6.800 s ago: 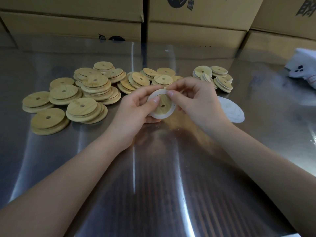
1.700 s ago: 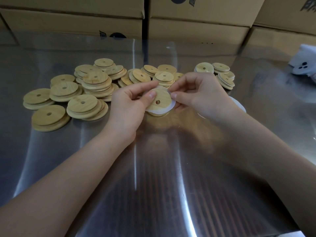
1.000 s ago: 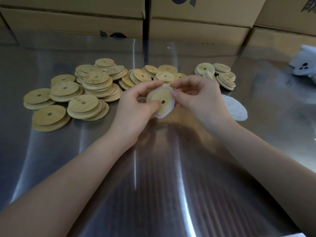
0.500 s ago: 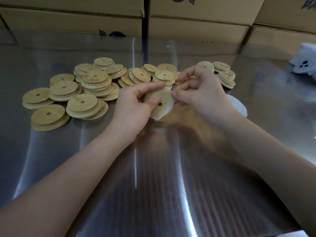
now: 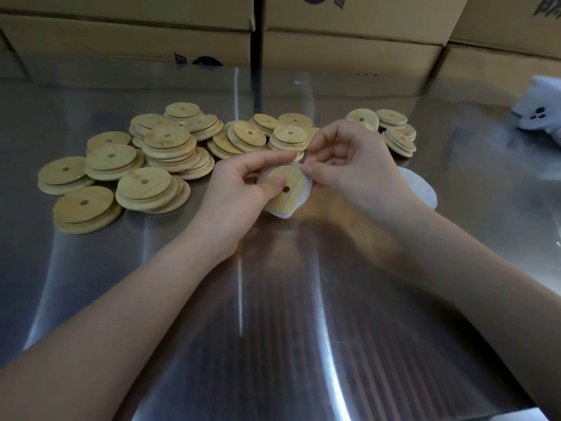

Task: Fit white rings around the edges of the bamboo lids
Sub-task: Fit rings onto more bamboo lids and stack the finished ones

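Note:
Over the middle of the steel table I hold one round bamboo lid [image 5: 288, 194] with a small centre hole. My left hand [image 5: 233, 192] grips it, thumb pressed on its face. A white ring [image 5: 283, 213] hangs loosely around the lid's lower and right edge. My right hand [image 5: 349, 165] pinches the ring at the lid's upper right rim. Many bare bamboo lids [image 5: 142, 165] lie stacked at the left and behind. A smaller group of lids with white rings [image 5: 394, 132] sits behind my right hand. A pile of white rings [image 5: 422, 189] lies right of my right hand, partly hidden.
The steel table [image 5: 273, 329] is shiny, with bare room in front of my hands. Cardboard boxes [image 5: 334, 41] form a wall along the back edge. A white object with dark spots [image 5: 540, 110] lies at the far right.
The lid has tilted so that its face turns more toward me. My right hand's pinch has shifted along the ring to the upper right rim. The piles have not moved.

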